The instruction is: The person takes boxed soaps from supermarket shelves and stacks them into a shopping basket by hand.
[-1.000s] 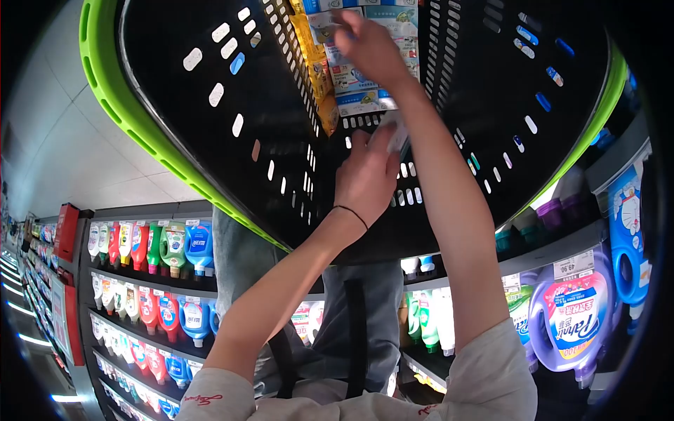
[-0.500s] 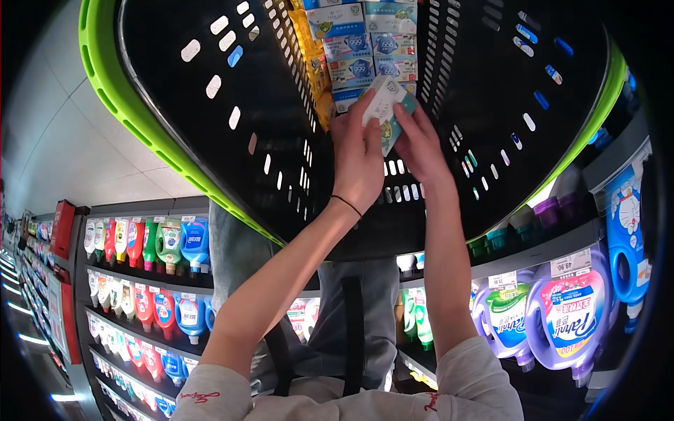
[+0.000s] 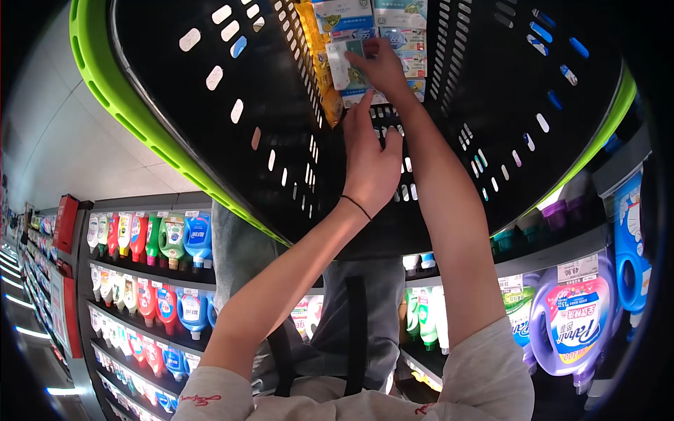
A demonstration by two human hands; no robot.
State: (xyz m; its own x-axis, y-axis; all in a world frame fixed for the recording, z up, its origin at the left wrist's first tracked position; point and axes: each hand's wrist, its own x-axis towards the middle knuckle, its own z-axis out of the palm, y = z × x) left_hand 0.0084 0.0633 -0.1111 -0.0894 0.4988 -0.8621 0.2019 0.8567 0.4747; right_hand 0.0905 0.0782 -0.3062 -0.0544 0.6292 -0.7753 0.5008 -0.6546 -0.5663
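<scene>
Inside a black basket with a green rim (image 3: 168,156), my right hand (image 3: 381,69) grips a white and green packet (image 3: 346,67) between thumb and fingers. The packet lies over stacked white and blue packets (image 3: 406,38). Just below it, my left hand (image 3: 370,158) holds nothing, its thumb and fingers apart and pointing up towards the packets. A dark band is round the left wrist. Yellow packages (image 3: 316,59) line the left side of the stack.
Shelves of coloured bottles (image 3: 166,305) stand at the lower left. At the right are a large purple detergent bottle (image 3: 572,323) and a blue bottle (image 3: 630,245). A red panel (image 3: 66,223) stands at the far left.
The packet that both hands held half a second ago has moved up over the stack in my right hand. My left hand has let go of it and sits lower, with its fingers apart.
</scene>
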